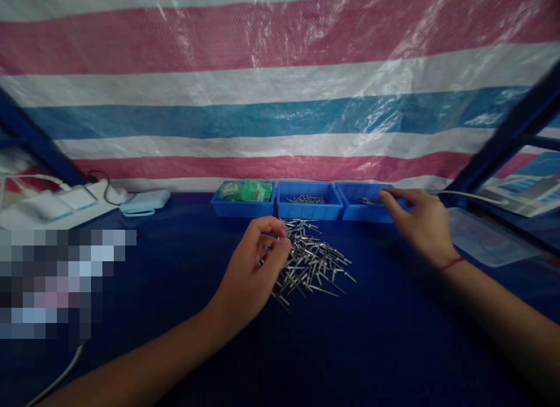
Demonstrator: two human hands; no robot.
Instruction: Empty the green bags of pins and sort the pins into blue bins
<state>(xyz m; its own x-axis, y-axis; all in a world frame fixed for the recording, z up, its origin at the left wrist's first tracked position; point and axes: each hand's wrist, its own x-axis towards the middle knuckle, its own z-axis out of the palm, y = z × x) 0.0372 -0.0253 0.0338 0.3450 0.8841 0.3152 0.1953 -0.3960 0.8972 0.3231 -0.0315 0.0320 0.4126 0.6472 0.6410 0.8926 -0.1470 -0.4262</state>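
Note:
A loose pile of silvery metal rivets [312,261] lies on the dark blue table [280,354]. Over the pile's left edge is my left hand [258,258], its thumb and fingers curled toward each other; anything between the tips is too small to make out. My right hand [415,220] hovers at the right blue bin [365,211], thumb and index finger brought together over its right part; what they pinch, if anything, cannot be seen. A few metal pieces lie in that bin. The middle blue bin [309,211] holds many rivets.
The left blue bin [243,209] holds green and clear plastic packets. A clear plastic tray [490,238] lies beyond my right wrist. Light blue case [144,202] and white power strips [74,203] are at the left. A striped sheet [280,115] hangs behind.

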